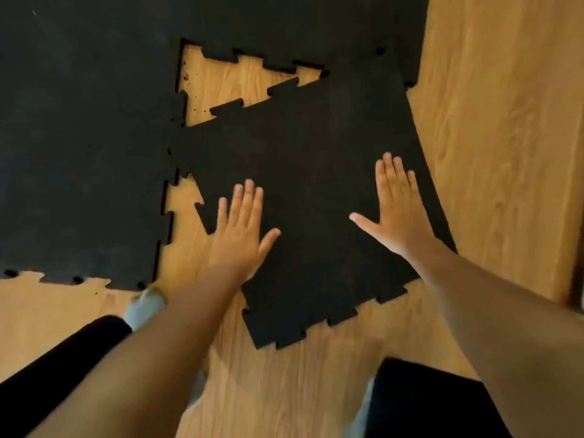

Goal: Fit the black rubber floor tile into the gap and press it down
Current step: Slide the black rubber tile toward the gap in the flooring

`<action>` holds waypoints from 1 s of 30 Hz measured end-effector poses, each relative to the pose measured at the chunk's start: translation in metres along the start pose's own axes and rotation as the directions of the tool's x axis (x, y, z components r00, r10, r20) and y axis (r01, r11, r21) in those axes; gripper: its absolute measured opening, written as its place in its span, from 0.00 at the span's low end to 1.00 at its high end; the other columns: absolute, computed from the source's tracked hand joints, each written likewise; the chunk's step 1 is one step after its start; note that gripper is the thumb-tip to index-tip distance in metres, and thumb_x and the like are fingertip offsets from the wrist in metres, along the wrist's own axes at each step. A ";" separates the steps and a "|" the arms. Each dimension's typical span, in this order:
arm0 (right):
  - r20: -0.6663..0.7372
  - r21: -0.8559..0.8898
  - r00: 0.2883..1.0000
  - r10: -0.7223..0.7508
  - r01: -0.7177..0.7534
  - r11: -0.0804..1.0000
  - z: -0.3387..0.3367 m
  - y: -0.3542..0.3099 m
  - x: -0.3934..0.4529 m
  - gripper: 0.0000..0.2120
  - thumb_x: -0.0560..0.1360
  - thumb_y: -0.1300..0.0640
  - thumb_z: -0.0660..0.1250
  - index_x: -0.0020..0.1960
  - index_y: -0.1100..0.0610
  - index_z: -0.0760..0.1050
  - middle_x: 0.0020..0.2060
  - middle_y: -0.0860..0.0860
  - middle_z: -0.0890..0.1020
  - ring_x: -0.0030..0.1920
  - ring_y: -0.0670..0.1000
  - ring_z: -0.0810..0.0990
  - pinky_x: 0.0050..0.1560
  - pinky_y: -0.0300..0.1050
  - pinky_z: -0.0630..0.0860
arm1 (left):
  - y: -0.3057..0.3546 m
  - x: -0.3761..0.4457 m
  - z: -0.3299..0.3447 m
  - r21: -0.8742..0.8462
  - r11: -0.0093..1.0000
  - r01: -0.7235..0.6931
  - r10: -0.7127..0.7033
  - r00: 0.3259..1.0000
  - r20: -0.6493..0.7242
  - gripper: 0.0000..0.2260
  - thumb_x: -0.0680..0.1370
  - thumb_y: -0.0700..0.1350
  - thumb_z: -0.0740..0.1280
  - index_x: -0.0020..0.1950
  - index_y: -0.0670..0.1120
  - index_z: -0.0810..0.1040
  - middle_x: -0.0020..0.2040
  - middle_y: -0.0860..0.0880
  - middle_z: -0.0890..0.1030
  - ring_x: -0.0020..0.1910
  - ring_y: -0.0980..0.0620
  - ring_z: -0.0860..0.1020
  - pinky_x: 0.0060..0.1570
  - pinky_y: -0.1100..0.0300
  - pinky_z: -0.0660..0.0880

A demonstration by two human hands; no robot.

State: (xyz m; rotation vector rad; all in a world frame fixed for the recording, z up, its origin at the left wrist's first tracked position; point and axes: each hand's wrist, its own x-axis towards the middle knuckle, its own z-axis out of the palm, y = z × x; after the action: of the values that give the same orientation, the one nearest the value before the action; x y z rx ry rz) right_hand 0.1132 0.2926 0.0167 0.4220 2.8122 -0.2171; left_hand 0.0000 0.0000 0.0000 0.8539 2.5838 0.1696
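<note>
Tile lies skewed across the gap, teeth unmeshed with the laid mat. Your left hand and right hand rest flat, fingers spread, holding nothing; rotate it square.

Two bare forearms, two bare hands, and dark-clad legs seen from the wearer's own head.

The left hand and right hand carry no gloves, rings or watch, and both forearms are uncovered up to the frame edge, with no sleeve showing. Black trousers cover the left leg, and black fabric covers the right knee. A pale grey-green sock shows on the left foot; its detail is blurred.
</note>
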 end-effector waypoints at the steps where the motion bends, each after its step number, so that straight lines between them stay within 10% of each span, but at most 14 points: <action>1: -0.006 -0.004 1.000 0.013 -0.013 1.000 0.015 0.004 0.001 0.49 0.73 0.29 0.51 0.78 0.58 0.34 0.79 0.57 0.41 0.77 0.54 0.37 0.76 0.58 0.43 | 0.003 0.002 0.014 0.029 1.000 -0.008 0.007 1.000 0.013 0.34 0.78 0.64 0.42 0.75 0.48 0.30 0.76 0.50 0.29 0.73 0.52 0.27 0.71 0.53 0.27; 10: 0.078 -0.007 0.955 0.285 -0.285 0.958 0.074 0.029 -0.026 0.46 0.73 0.26 0.43 0.78 0.56 0.36 0.79 0.57 0.43 0.77 0.55 0.39 0.74 0.59 0.40 | 0.001 -0.011 0.046 -0.074 0.964 0.255 -0.251 0.966 0.057 0.36 0.78 0.63 0.53 0.78 0.50 0.38 0.79 0.45 0.37 0.77 0.44 0.35 0.73 0.44 0.37; 14: 0.101 0.072 0.879 0.466 -0.473 0.878 0.077 0.058 -0.065 0.48 0.72 0.25 0.46 0.78 0.55 0.36 0.79 0.57 0.43 0.78 0.56 0.41 0.74 0.61 0.44 | 0.010 -0.044 0.024 -0.444 0.611 0.655 -0.616 0.746 0.253 0.41 0.77 0.54 0.66 0.79 0.49 0.40 0.80 0.41 0.42 0.78 0.40 0.41 0.75 0.44 0.46; 19: 0.022 0.290 0.770 0.638 -0.616 0.733 0.077 0.078 -0.048 0.50 0.69 0.27 0.56 0.77 0.60 0.50 0.76 0.61 0.59 0.75 0.61 0.58 0.72 0.61 0.57 | 0.031 -0.044 0.022 -0.591 0.514 0.621 -0.692 0.708 0.142 0.38 0.75 0.50 0.71 0.78 0.41 0.54 0.76 0.41 0.62 0.75 0.41 0.60 0.73 0.45 0.59; 25: 0.183 0.448 0.632 0.754 -0.736 0.508 0.055 0.095 -0.016 0.43 0.67 0.29 0.66 0.72 0.56 0.64 0.68 0.57 0.72 0.67 0.61 0.70 0.63 0.58 0.69 | 0.001 -0.017 0.017 -0.760 -0.030 0.649 -0.772 0.468 0.430 0.37 0.71 0.62 0.69 0.74 0.47 0.64 0.71 0.45 0.71 0.67 0.42 0.71 0.66 0.44 0.69; 30: 0.381 0.653 0.509 0.772 -0.739 0.165 0.038 0.090 -0.009 0.45 0.66 0.29 0.67 0.74 0.55 0.64 0.69 0.55 0.72 0.67 0.60 0.70 0.65 0.57 0.66 | -0.021 -0.002 0.008 -0.706 0.021 0.708 -0.813 0.422 0.400 0.39 0.69 0.69 0.65 0.72 0.46 0.67 0.67 0.44 0.74 0.63 0.41 0.74 0.59 0.47 0.72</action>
State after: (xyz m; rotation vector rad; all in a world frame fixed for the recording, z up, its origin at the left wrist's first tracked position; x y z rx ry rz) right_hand 0.1592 0.3681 -0.0262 1.9768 1.9392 -1.1702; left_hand -0.0071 -0.0182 -0.0119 -1.0105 2.1855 1.0006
